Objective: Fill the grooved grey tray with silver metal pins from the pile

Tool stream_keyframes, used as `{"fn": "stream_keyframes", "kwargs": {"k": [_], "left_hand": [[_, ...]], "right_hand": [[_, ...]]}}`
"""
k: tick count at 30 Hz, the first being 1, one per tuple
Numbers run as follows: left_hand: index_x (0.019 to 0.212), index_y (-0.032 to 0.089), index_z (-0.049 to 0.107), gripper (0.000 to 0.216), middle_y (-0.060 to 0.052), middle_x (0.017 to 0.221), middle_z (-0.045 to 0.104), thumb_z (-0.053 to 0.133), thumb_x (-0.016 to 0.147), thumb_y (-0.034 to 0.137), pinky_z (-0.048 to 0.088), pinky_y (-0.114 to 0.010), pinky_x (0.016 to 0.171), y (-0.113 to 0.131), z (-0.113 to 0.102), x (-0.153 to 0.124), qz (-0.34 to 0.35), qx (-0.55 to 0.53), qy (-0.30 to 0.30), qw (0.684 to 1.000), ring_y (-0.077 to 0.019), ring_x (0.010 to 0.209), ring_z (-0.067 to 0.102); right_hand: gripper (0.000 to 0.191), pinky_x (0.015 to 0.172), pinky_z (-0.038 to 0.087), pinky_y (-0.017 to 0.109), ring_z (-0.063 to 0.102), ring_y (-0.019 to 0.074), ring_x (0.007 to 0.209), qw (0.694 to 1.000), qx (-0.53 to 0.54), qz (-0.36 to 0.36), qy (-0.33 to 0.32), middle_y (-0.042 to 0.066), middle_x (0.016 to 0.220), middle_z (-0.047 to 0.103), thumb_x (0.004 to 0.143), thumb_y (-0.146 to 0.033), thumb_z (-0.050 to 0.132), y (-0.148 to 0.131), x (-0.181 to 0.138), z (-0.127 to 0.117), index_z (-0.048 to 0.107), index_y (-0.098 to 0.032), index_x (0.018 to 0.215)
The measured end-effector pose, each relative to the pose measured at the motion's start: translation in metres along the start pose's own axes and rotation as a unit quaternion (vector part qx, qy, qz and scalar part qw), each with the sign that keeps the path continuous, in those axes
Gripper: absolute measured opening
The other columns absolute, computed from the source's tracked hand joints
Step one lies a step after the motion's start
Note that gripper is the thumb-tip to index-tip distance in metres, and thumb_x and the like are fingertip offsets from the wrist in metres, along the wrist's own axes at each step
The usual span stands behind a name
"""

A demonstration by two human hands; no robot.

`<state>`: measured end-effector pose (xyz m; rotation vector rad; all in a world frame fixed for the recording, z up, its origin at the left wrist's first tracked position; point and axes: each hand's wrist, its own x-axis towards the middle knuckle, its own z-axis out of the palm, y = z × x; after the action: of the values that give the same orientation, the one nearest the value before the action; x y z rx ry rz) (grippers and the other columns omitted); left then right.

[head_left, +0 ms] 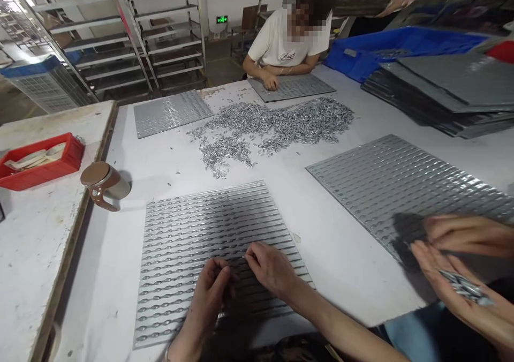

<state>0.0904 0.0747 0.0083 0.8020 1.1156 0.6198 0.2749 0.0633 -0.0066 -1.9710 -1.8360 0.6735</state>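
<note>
A grey ridged sheet (257,204) lies in front of me, with small spindle-shaped metal pieces (166,257) set in rows across it. Low over its middle, my left hand (206,292) is curled with thumb and fingers together; what it holds, if anything, is hidden. My right hand (273,271) is just to the right over the same sheet, fingertips pinched and facing the left hand. Whatever is between those fingertips is too small or covered to make out. Beyond the sheet, a loose heap of the same metal pieces (285,121) spreads over the white table (281,169).
At right, a co-worker's hands (461,271) hold metal pieces above another ridged sheet (401,185). Another person (289,46) leans over a sheet across the table. A brown mug (106,182), red bin (44,161), blue crate (345,59) and stacked sheets (445,89) stand around.
</note>
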Motion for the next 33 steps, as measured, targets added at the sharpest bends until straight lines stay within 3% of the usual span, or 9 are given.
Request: {"fn": "stream_keyframes", "kwargs": {"k": [3, 6, 9, 12, 23, 26, 28, 33], "left_hand": [[0.089, 0.019, 0.054, 0.043, -0.003, 0.079, 0.069, 0.074, 0.078, 0.056, 0.040, -0.021, 0.046, 0.004, 0.005, -0.002, -0.011, -0.066, -0.007, 0.998, -0.0107, 0.054, 0.056], [0.099, 0.017, 0.058, 0.045, -0.010, 0.092, 0.072, 0.073, 0.080, 0.055, 0.052, -0.030, 0.066, 0.010, 0.010, -0.005, -0.048, -0.190, -0.043, 0.980, -0.0189, 0.076, 0.068], [0.109, 0.018, 0.059, 0.051, -0.012, 0.097, 0.073, 0.070, 0.081, 0.059, 0.052, -0.036, 0.081, 0.014, 0.014, -0.010, -0.089, -0.271, -0.089, 0.954, -0.0233, 0.087, 0.070], [0.115, 0.019, 0.058, 0.055, -0.009, 0.091, 0.072, 0.068, 0.082, 0.063, 0.049, -0.033, 0.076, 0.014, 0.018, -0.014, -0.098, -0.283, -0.110, 0.948, -0.0197, 0.078, 0.067], [0.116, 0.019, 0.062, 0.059, -0.008, 0.090, 0.070, 0.064, 0.081, 0.067, 0.046, -0.033, 0.074, 0.010, 0.027, -0.022, -0.109, -0.215, -0.103, 0.965, -0.0199, 0.076, 0.062], [0.100, 0.016, 0.067, 0.041, -0.006, 0.086, 0.067, 0.072, 0.083, 0.052, 0.045, -0.030, 0.075, 0.010, 0.023, -0.024, -0.082, -0.160, -0.127, 0.976, -0.0171, 0.078, 0.060], [0.088, 0.015, 0.064, 0.034, -0.002, 0.078, 0.062, 0.074, 0.082, 0.048, 0.042, -0.026, 0.067, 0.008, 0.020, -0.024, -0.070, -0.103, -0.131, 0.984, -0.0129, 0.070, 0.055], [0.076, 0.018, 0.054, 0.046, 0.005, 0.061, 0.047, 0.072, 0.078, 0.060, 0.029, -0.023, 0.053, 0.003, 0.013, -0.020, -0.056, 0.012, -0.107, 0.993, -0.0086, 0.054, 0.040]], "right_hand": [[0.009, 0.066, 0.043, 0.029, 0.066, 0.0193, 0.075, 0.999, -0.020, 0.029, -0.007, 0.004, 0.079, 0.069, 0.092, -0.015, 0.054, -0.002, 0.001, -0.002, 0.059, -0.020, 0.086], [0.005, 0.068, 0.047, 0.029, 0.066, 0.0191, 0.076, 0.999, 0.022, 0.017, 0.025, 0.003, 0.082, 0.070, 0.093, -0.019, 0.056, -0.004, -0.005, -0.011, 0.061, -0.020, 0.095], [0.017, 0.077, 0.050, 0.031, 0.064, 0.0187, 0.085, 0.991, 0.076, -0.104, 0.038, 0.006, 0.094, 0.069, 0.100, -0.024, 0.048, -0.014, -0.020, -0.025, 0.065, -0.021, 0.101], [0.018, 0.086, 0.048, 0.035, 0.060, 0.0204, 0.091, 0.977, 0.047, -0.208, -0.011, 0.006, 0.095, 0.067, 0.098, -0.019, 0.051, -0.027, -0.037, -0.036, 0.069, -0.022, 0.101], [0.015, 0.085, 0.047, 0.037, 0.058, 0.0211, 0.087, 0.978, 0.042, -0.204, 0.015, 0.006, 0.087, 0.064, 0.091, -0.012, 0.052, -0.033, -0.055, -0.024, 0.064, -0.020, 0.087], [0.015, 0.078, 0.049, 0.036, 0.060, 0.0207, 0.083, 0.981, 0.084, -0.170, 0.048, 0.005, 0.084, 0.063, 0.094, -0.015, 0.048, -0.026, -0.054, -0.023, 0.057, -0.022, 0.084], [0.014, 0.070, 0.050, 0.035, 0.062, 0.0206, 0.077, 0.982, 0.119, -0.139, 0.055, 0.004, 0.081, 0.064, 0.097, -0.020, 0.046, -0.019, -0.054, -0.023, 0.056, -0.024, 0.088], [0.011, 0.068, 0.051, 0.035, 0.065, 0.0206, 0.075, 0.979, 0.170, -0.106, 0.019, 0.004, 0.081, 0.068, 0.097, -0.024, 0.052, 0.000, -0.049, -0.020, 0.060, -0.029, 0.092]]}}
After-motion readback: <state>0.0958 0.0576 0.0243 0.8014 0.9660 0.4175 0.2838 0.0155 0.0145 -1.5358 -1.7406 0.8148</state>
